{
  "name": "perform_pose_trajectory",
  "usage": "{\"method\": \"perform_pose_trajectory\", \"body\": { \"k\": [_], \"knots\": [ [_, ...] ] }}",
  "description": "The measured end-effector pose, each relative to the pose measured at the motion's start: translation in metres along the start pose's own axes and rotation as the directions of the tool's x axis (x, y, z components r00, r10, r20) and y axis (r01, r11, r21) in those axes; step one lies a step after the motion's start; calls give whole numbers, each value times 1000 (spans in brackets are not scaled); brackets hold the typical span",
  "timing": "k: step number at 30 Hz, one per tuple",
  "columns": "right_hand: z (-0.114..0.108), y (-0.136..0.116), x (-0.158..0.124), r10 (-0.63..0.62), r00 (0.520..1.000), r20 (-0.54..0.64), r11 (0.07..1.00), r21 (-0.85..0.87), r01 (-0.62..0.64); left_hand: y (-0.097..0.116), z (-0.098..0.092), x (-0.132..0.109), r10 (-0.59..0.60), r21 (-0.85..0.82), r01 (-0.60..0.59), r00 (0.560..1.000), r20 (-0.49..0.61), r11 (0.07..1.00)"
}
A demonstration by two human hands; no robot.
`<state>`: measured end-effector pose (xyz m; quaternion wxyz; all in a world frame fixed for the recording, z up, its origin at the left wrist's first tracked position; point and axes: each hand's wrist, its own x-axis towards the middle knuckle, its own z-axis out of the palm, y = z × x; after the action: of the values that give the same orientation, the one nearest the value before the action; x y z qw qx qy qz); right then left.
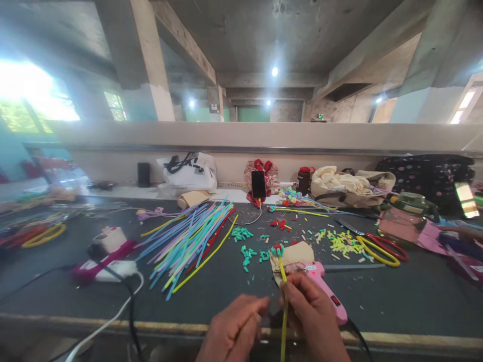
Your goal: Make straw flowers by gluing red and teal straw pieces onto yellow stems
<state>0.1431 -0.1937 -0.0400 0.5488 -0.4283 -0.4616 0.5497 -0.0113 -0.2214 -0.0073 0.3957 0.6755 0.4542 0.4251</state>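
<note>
My right hand (pixel 311 306) pinches a yellow pipe cleaner (pixel 284 311) between thumb and fingers. It stands nearly upright, topped by a small teal-and-red flower head (pixel 277 251). To its left, my left hand (pixel 239 324) is closed, thumb and forefinger pressed together; anything between them is too small to make out. A pink hot glue gun (pixel 328 291) lies just behind and right of my right hand, its nozzle end over a stained beige cardboard piece (pixel 302 254). Short cut teal pieces (pixel 247 255) and red pieces (pixel 279 223) are scattered beyond the hands.
A bundle of long coloured pipe cleaners (pixel 199 236) lies left of centre. Red-and-yellow-handled scissors (pixel 381 249) rest at right by yellow cut pieces (pixel 341 241). A phone (pixel 258 184) stands at the back. A power strip (pixel 115 270) with cables lies left. A person's hand (pixel 464 234) shows far right.
</note>
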Motion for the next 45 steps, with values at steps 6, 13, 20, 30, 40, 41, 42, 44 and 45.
{"method": "perform_pose_trajectory", "body": {
  "k": [6,13,20,30,40,41,42,44,45],
  "knots": [
    [29,8,-5,-228,973,32,949,-216,230,-15,-3,20,-190,-232,138,957,-221,963],
    [46,21,-12,-362,912,194,762,-501,409,-23,0,12,-398,-631,251,912,-100,734],
    [16,-34,4,-311,858,409,458,-727,512,-12,-18,25,-434,-611,259,888,-154,748],
    [11,-55,109,73,826,560,-152,-812,564,-28,-11,65,-360,-701,263,933,9,663],
    [23,-45,115,160,848,506,-273,-802,531,-33,-9,55,-363,-717,273,931,31,641],
    [23,-46,116,127,846,517,-260,-806,532,-33,-9,55,-358,-722,274,933,38,636],
    [22,-48,116,93,845,526,-242,-811,532,-33,-9,55,-354,-727,269,935,39,631],
    [21,-50,117,29,843,537,-192,-824,532,-34,-9,54,-347,-736,262,937,39,624],
    [20,-51,117,4,841,541,-162,-829,535,-34,-9,54,-352,-738,262,935,36,621]
  ]
}}
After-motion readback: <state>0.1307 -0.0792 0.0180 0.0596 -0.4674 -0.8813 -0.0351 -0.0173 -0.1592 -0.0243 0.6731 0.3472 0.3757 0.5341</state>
